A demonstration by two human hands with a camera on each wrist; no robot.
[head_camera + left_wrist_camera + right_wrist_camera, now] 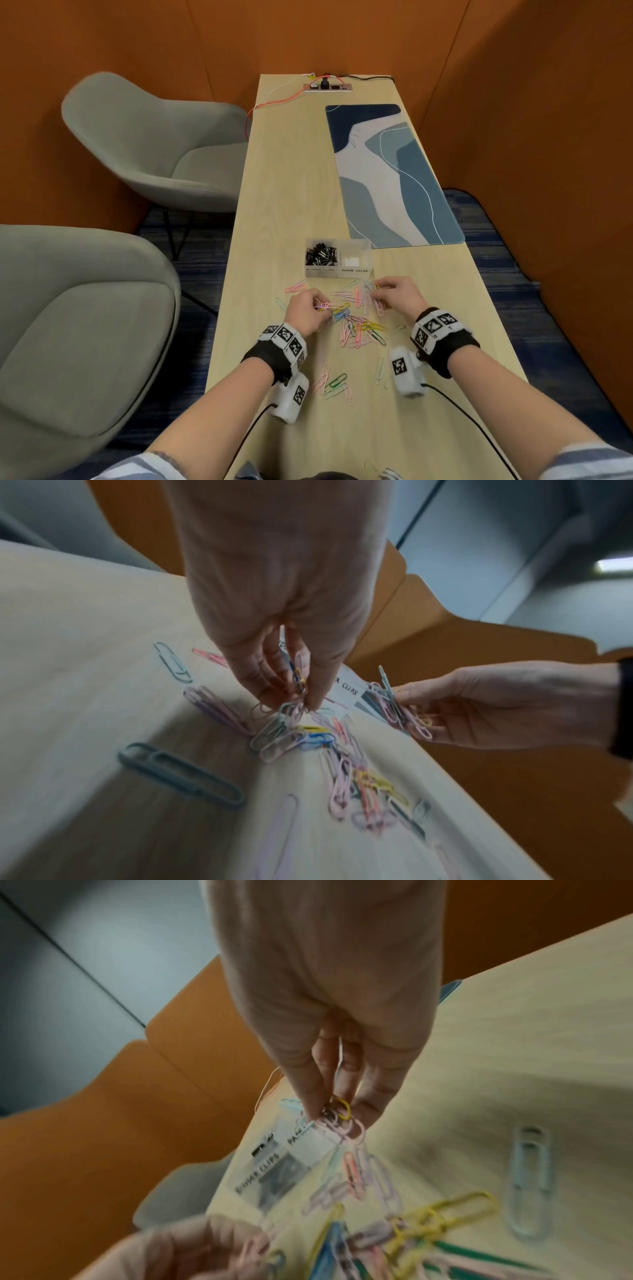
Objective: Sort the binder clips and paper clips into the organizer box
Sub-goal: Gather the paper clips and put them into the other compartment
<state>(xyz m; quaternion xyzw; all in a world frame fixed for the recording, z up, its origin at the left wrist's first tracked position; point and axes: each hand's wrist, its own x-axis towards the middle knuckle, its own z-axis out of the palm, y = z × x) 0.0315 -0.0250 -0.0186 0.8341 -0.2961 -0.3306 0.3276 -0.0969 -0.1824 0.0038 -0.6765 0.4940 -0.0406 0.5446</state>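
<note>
My left hand (306, 312) pinches a small bunch of coloured wire paper clips at the near-left edge of the scattered pile of pastel paper clips (356, 322) on the pale wooden worktop (294, 192); my right hand (397, 294) grips another bunch, pink and yellow among them, just in front of the clear plastic two-compartment organizer box (338, 270). Its left cell, labelled for binder clips, holds the black binder clips (321, 255); the right cell, labelled for paper clips, looks almost empty, though the view is too soft to be sure.

To do this well, I should keep both pinches firm, since loops snag neighbours and drag them along. I'd lift straight up, shake loose any trailing clips, carry each bunch over the right cell only, and let go low inside its walls so nothing bounces out. Strays lie nearer me (334, 383); I would sweep those together first.
</note>
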